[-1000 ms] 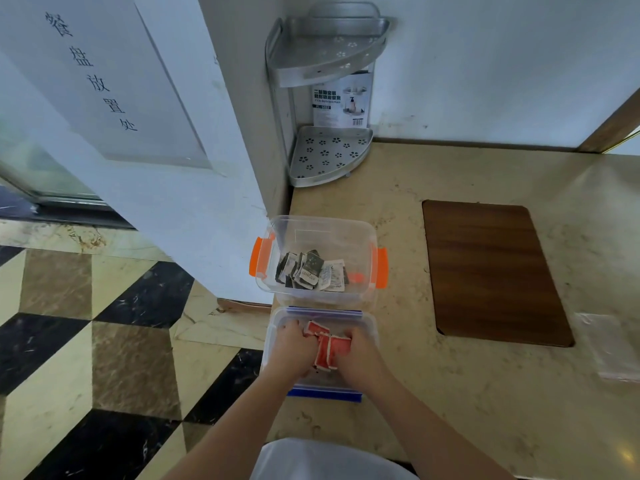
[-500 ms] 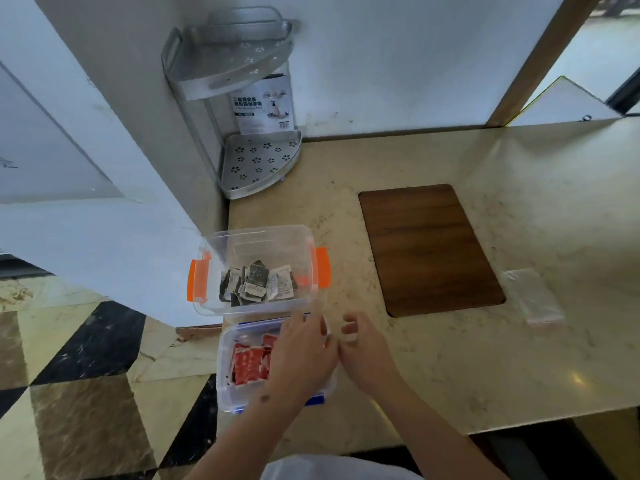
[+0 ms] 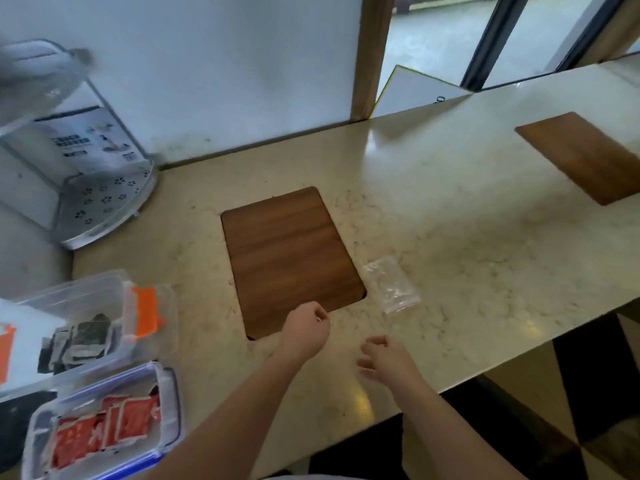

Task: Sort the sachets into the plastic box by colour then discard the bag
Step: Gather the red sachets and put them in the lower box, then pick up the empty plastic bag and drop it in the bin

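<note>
A clear plastic bag [image 3: 390,284] lies flat on the marble counter, just right of the wooden board. My right hand [image 3: 384,358] hovers below it with fingers spread and nothing in it. My left hand [image 3: 306,329] is over the board's near edge, fingers loosely curled and holding nothing. At far left a clear box with orange clips [image 3: 104,299] holds dark sachets [image 3: 81,339]. In front of it a blue-rimmed box [image 3: 166,403] holds red sachets [image 3: 104,429].
A wooden board [image 3: 291,258] is set into the counter ahead of me, and a second board [image 3: 581,155] lies far right. A metal corner shelf [image 3: 100,202] stands at the back left. The counter edge drops off to the right of my right arm.
Both hands left the red-sachet box and moved right toward the clear bag. My view swung right, so the boxes now sit at the far left.
</note>
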